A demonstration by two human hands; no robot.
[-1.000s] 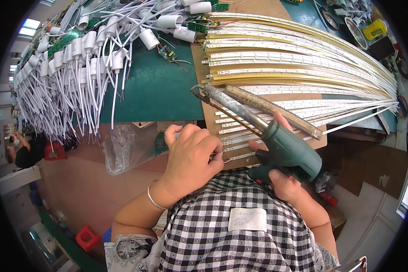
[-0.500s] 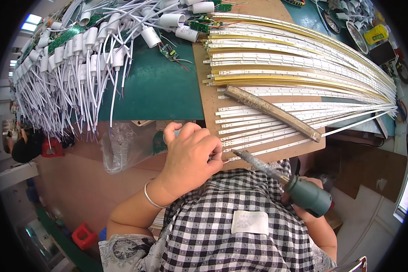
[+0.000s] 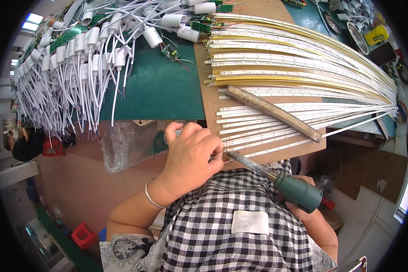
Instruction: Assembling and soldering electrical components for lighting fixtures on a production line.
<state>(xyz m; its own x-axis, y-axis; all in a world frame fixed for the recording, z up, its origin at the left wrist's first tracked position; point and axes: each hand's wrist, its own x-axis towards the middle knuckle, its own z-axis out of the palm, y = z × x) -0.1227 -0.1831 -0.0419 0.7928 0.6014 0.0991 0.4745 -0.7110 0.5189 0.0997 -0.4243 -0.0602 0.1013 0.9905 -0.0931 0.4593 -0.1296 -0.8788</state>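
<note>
My right hand [image 3: 299,212] is wrapped round the green handle of a soldering iron [image 3: 299,192]. The iron points left, its tip close to the fingertips of my left hand [image 3: 192,152], at the near end of a white LED strip [image 3: 267,149]. My left thumb and fingers are pinched together there, and what they hold is hidden. Several more strips lie fanned out on a brown board [image 3: 213,97]. A long, narrow bar [image 3: 273,113] lies slantwise across them.
White lamp caps with wires [image 3: 88,63] are heaped on the green table [image 3: 163,90] at far left. One small green circuit board [image 3: 170,52] lies near them. Bundled strips [image 3: 281,54] fill the back of the board. A clear plastic bag [image 3: 122,147] hangs at the table edge.
The soldering iron has moved left, bringing its tip to my left fingertips, and my right hand has moved with it. My left hand has stayed nearly still.
</note>
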